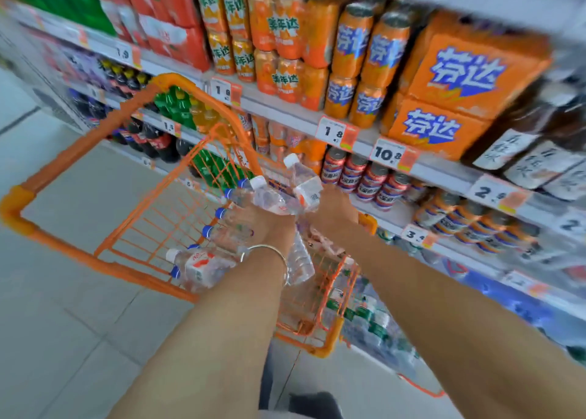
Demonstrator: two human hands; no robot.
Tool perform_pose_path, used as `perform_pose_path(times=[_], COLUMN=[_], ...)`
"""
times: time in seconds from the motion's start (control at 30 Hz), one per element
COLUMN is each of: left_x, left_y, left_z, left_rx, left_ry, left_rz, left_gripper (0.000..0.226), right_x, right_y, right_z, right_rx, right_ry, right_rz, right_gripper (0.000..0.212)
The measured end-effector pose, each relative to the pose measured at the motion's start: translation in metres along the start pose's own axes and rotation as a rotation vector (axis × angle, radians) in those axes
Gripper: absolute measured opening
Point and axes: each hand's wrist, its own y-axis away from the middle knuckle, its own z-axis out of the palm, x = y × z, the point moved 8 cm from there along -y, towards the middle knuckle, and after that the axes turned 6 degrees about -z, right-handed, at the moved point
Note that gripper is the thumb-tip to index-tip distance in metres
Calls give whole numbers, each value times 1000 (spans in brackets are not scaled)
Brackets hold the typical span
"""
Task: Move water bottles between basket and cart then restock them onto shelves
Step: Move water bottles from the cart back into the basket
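- Head view: both bare arms reach forward over an orange wire cart [95, 261] that stands on the tiled floor [63, 323], just beside the drink shelves [285, 111].
- Left hand [269, 225], a silver bangle [269, 251] at its wrist, curls round a clear water bottle [269, 198] with a white cap pointing up and left.
- Right hand [333, 209] grips a second water bottle [306, 182], cap up, touching the first.
- Third bottle [301, 260] hangs below the wrists; which hand holds it cannot be told through the blur.
- More water bottles [206, 266], blue and white caps, lie on their sides in the cart's basket.
- Orange cans [352, 54] and orange multipacks [469, 79] fill the shelf above.
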Motion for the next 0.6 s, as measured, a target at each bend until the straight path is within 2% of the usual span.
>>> perform_pose_path(times=[0.07, 0.3, 0.47, 0.6], left_x=[8, 16, -7, -38], left_y=[31, 138, 185, 217], left_z=[18, 95, 177, 235], left_rx=[-31, -141, -363, -479], left_ry=[-10, -139, -187, -349], left_rz=[50, 197, 283, 323], left_gripper=[112, 102, 107, 109], right_x=[27, 134, 220, 284], right_y=[28, 112, 161, 203], right_z=[-18, -59, -55, -36], right_rx=[50, 167, 231, 271], right_ry=[-43, -153, -244, -336], right_rz=[44, 230, 432, 614], right_gripper=[69, 66, 77, 66])
